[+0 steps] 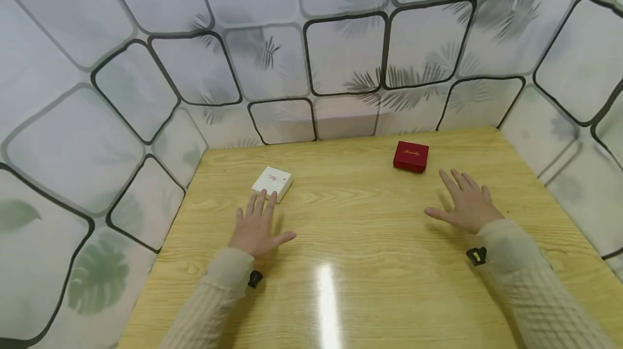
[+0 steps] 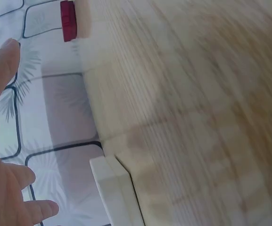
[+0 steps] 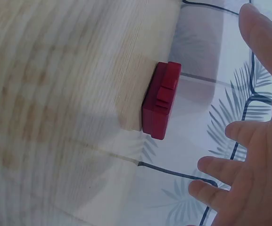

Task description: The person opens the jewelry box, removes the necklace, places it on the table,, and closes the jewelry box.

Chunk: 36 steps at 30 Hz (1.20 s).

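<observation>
A white box (image 1: 273,181) with small pink lettering lies on the left part of the table, and a dark red box (image 1: 411,156) with gold script lies at the back right. My left hand (image 1: 256,230) is spread over the table just in front of the white box, its fingertips overlapping the box's near edge in the head view. My right hand (image 1: 468,205) has its fingers spread, to the right and front of the red box. The left wrist view shows a gap between that hand (image 2: 6,155) and the white box (image 2: 117,190). Neither hand holds anything.
The wooden table (image 1: 350,219) has a bright light reflection near its front middle. Pale curtains (image 1: 345,57) with a black and grey line pattern and leaf prints stand behind it and at both sides. Each wrist wears a small black device on a strap.
</observation>
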### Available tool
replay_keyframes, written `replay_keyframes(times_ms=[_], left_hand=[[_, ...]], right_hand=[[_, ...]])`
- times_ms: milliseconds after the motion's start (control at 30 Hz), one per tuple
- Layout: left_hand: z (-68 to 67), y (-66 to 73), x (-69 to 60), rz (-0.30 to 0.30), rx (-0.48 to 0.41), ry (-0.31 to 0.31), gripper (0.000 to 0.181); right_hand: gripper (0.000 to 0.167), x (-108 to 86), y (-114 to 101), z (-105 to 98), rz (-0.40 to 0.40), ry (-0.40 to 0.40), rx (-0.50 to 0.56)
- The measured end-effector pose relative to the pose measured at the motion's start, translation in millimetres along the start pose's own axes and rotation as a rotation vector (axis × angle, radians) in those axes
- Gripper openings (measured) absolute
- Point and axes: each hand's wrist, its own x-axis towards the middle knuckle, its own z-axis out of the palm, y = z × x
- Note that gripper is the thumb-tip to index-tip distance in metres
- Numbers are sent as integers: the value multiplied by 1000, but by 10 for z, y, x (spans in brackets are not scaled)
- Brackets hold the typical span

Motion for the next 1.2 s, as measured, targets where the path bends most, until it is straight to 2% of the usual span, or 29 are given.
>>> replay_keyframes(times_ms=[367, 600, 933, 1200], left_hand=[[28, 273, 91, 46, -21, -13, 110], [77, 411, 174, 88, -9, -18, 110], [150, 664, 306, 185, 18, -5, 109], [193, 919, 399, 253, -26, -43, 107]], right_hand=[[113, 146, -25, -88, -8, -27, -19], [113, 303, 51, -150, 2, 3, -19], [112, 541, 120, -195, 0, -8, -26], [110, 761, 188, -176, 15, -27, 12]])
